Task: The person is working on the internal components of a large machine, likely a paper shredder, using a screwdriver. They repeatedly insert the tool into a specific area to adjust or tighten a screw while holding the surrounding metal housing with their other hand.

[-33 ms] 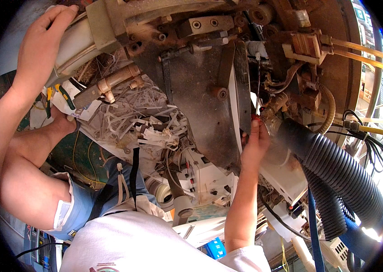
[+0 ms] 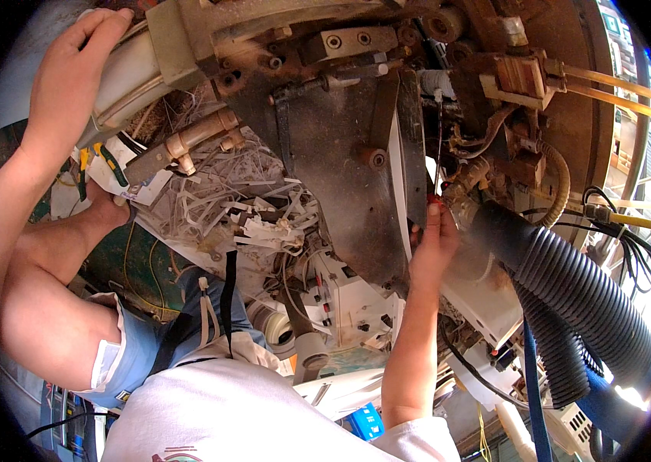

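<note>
My left hand (image 2: 71, 73) is at the upper left, its fingers curled over the far end of a pale metal cylinder (image 2: 129, 88) that runs into a square block. Further right, my right hand (image 2: 435, 245) is closed around the red handle of a screwdriver (image 2: 435, 199), mostly covered by my fingers. Its thin shaft points up toward a greyish fitting (image 2: 436, 83); its tip cannot be made out. Just left of this hand stands a large dark metal plate (image 2: 348, 200) with a bolt in it. Brass-coloured fittings (image 2: 470, 175) sit close on the other side.
Ribbed black hoses (image 2: 579, 285) cross the right side. White scrap strips (image 2: 221, 196) lie heaped below the machine, beside yellow-and-black handled pliers (image 2: 112, 165). A brass-coloured cylinder (image 2: 194, 138) juts out over the scrap. Yellow tubes (image 2: 618, 92) and black cables (image 2: 637, 258) run at the far right.
</note>
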A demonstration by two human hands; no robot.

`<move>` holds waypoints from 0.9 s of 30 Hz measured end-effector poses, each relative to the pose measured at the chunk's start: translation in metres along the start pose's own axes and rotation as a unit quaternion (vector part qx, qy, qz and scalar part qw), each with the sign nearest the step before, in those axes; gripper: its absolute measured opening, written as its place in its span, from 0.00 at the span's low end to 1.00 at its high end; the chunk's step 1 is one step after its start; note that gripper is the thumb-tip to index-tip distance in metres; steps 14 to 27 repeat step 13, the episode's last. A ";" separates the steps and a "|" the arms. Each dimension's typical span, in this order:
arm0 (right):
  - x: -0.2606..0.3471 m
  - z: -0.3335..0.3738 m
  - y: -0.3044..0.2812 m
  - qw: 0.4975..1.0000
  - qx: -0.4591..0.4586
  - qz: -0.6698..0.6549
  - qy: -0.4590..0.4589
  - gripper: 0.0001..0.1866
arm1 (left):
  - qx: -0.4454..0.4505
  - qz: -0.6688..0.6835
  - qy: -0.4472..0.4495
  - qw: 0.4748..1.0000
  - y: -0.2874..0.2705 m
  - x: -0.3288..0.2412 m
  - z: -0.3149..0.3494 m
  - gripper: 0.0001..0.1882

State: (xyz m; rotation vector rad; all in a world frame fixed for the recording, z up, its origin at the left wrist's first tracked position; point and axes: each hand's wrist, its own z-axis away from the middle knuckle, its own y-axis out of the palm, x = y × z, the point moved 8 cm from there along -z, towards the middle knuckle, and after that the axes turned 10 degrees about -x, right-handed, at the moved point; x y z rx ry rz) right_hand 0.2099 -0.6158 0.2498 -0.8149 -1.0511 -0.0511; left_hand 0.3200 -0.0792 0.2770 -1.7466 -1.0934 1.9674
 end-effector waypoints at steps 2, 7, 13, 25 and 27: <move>0.000 0.000 0.000 1.000 -0.005 0.010 0.004 0.17 | -0.004 0.007 -0.006 1.000 0.000 0.002 0.000 0.17; -0.001 -0.004 -0.001 0.999 0.047 0.005 -0.020 0.18 | -0.022 -0.006 0.009 1.000 -0.003 0.002 0.000 0.17; 0.001 -0.003 -0.005 0.993 0.109 0.036 -0.016 0.20 | -0.050 -0.046 0.057 0.996 -0.010 -0.014 0.000 0.19; 0.001 -0.003 -0.005 0.993 0.109 0.036 -0.016 0.20 | -0.050 -0.046 0.057 0.996 -0.010 -0.014 0.000 0.19; 0.001 -0.003 -0.005 0.993 0.109 0.036 -0.016 0.20 | -0.050 -0.046 0.057 0.996 -0.010 -0.014 0.000 0.19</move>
